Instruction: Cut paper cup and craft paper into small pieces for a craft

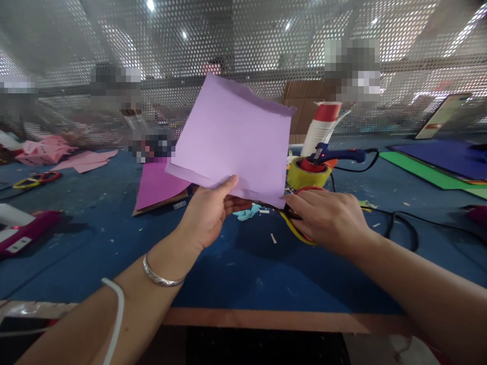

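Note:
My left hand [209, 210] pinches the lower edge of a light purple sheet of paper [238, 137], thumb in front and fingers behind. The sheet is held up above the table, tilted, with uneven edges at its top and bottom. In my right hand [331, 218] is a pair of scissors with red and yellow handles [297, 230]. They meet the sheet at its lower right corner, and the blades are mostly hidden behind the paper. A magenta sheet [162, 185] lies on the table behind my left hand.
A blue glue gun [338, 153] rests on a yellow tape roll [309, 175], beside a stack of white cups [319, 132]. Coloured sheets [437, 162] lie at right. At left are a purple glue gun [28, 233], other scissors [36, 180] and pink paper pieces [85, 161]. Scraps dot the blue table [266, 284].

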Action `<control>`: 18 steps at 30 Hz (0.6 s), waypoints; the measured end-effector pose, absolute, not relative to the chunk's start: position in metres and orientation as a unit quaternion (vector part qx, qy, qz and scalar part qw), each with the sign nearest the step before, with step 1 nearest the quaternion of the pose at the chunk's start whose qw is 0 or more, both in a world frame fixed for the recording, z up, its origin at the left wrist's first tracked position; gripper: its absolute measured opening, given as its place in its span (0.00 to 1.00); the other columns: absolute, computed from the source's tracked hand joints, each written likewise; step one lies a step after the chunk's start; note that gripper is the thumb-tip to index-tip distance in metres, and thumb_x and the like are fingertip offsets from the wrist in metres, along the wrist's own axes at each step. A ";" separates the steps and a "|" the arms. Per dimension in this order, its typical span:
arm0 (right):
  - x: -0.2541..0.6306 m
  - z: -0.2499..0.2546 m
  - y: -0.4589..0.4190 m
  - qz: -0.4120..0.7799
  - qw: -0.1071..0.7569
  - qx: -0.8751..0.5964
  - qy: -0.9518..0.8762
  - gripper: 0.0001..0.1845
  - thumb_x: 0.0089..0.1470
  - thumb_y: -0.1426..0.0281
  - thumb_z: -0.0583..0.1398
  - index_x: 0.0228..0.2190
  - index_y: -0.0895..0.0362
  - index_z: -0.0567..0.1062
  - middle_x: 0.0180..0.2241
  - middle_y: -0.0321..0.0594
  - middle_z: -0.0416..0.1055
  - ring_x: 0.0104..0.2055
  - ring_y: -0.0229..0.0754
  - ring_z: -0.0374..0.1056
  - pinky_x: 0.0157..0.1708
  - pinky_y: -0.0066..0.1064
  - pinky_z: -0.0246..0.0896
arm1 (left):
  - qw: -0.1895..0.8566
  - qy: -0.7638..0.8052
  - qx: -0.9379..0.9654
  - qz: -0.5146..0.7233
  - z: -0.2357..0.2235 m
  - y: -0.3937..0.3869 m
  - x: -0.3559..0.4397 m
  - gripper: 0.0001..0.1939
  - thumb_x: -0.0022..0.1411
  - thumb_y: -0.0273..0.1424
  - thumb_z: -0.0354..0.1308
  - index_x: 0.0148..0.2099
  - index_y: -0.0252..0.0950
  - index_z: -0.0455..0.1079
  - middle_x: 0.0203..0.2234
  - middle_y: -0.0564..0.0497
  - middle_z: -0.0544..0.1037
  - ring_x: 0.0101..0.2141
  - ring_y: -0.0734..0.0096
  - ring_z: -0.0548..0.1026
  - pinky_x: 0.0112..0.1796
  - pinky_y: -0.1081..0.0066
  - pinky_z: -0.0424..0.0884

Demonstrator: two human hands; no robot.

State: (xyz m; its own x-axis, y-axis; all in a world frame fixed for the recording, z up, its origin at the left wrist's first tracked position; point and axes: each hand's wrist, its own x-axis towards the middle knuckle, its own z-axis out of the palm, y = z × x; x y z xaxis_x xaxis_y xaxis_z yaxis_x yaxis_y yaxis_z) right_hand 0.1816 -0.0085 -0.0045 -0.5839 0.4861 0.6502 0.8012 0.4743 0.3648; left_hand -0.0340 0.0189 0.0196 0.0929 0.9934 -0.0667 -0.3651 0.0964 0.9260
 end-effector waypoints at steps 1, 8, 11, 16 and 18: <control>0.181 -0.004 -0.009 -0.327 0.237 -0.397 -0.824 0.13 0.59 0.73 0.54 0.27 0.59 0.76 0.20 0.39 0.71 0.23 0.39 0.65 0.23 0.32 0.44 | 0.622 0.400 0.395 0.546 0.019 0.019 -0.034 0.09 0.61 0.28 0.62 0.44 0.30 0.74 0.33 0.45 0.82 0.29 0.64 0.80 0.32 0.64 0.79; 0.181 -0.007 -0.009 -0.299 0.226 -0.430 -0.821 0.10 0.58 0.71 0.55 0.30 0.60 0.76 0.22 0.41 0.74 0.25 0.42 0.68 0.23 0.32 0.45 | 0.625 0.379 0.388 0.561 0.017 0.016 -0.031 0.10 0.58 0.28 0.65 0.43 0.32 0.77 0.42 0.43 0.82 0.39 0.60 0.81 0.39 0.64 0.78; 0.182 -0.008 -0.008 -0.311 0.226 -0.426 -0.819 0.11 0.58 0.72 0.54 0.28 0.59 0.76 0.21 0.41 0.74 0.24 0.41 0.68 0.23 0.32 0.44 | 0.632 0.373 0.390 0.556 0.016 0.015 -0.030 0.09 0.59 0.28 0.65 0.42 0.31 0.77 0.41 0.43 0.82 0.36 0.61 0.81 0.38 0.64 0.78; 0.182 -0.008 -0.008 -0.327 0.224 -0.417 -0.818 0.13 0.58 0.73 0.54 0.24 0.58 0.74 0.19 0.39 0.71 0.22 0.40 0.66 0.23 0.32 0.44 | 0.627 0.381 0.378 0.564 0.018 0.015 -0.028 0.09 0.59 0.27 0.64 0.43 0.32 0.76 0.39 0.45 0.82 0.34 0.64 0.81 0.37 0.64 0.78; 0.182 -0.007 -0.008 -0.326 0.221 -0.419 -0.818 0.13 0.59 0.72 0.55 0.24 0.58 0.74 0.19 0.39 0.71 0.22 0.40 0.66 0.23 0.32 0.43 | 0.625 0.382 0.369 0.573 0.018 0.015 -0.027 0.10 0.59 0.27 0.64 0.44 0.31 0.76 0.39 0.45 0.82 0.35 0.63 0.81 0.38 0.64 0.79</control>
State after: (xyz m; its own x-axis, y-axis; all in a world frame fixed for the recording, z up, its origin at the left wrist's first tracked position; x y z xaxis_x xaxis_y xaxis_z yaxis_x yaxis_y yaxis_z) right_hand 0.1818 -0.0082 -0.0069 -0.5519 0.5414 0.6342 0.8293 0.4364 0.3491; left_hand -0.0270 0.0147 0.0178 0.0531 0.9971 -0.0550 -0.4346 0.0727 0.8977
